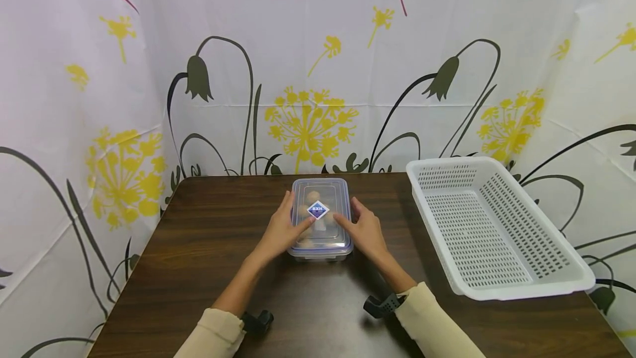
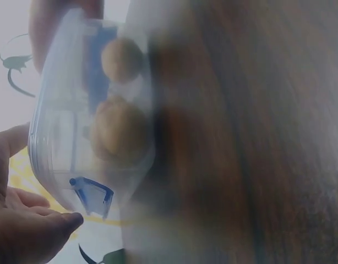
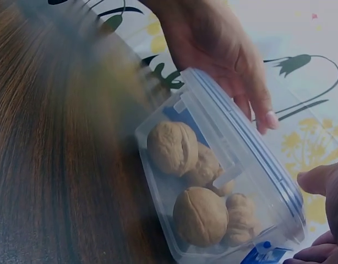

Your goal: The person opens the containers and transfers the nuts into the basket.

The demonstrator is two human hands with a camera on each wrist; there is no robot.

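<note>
A clear plastic food container (image 1: 319, 239) with a blue-edged lid sits in front of me on the table, with several walnuts (image 3: 201, 216) inside. A blue and white diamond label (image 1: 318, 210) is stuck on its lid. My left hand (image 1: 280, 229) holds the left side, thumb over the lid and fingers along the edge. On the opposite side my right hand (image 1: 367, 231) grips likewise, its thumb reaching over the lid. In the left wrist view, a fingertip is close to a blue-edged clip (image 2: 94, 197). Another blue clip (image 3: 265, 254) shows by my right fingers.
To the right stands a white perforated plastic basket (image 1: 472, 236), its near corner toward the table's right edge. Beneath everything is a dark wood-grain table (image 1: 208, 203). A flower-printed white curtain (image 1: 308, 15) hangs behind it and along both sides.
</note>
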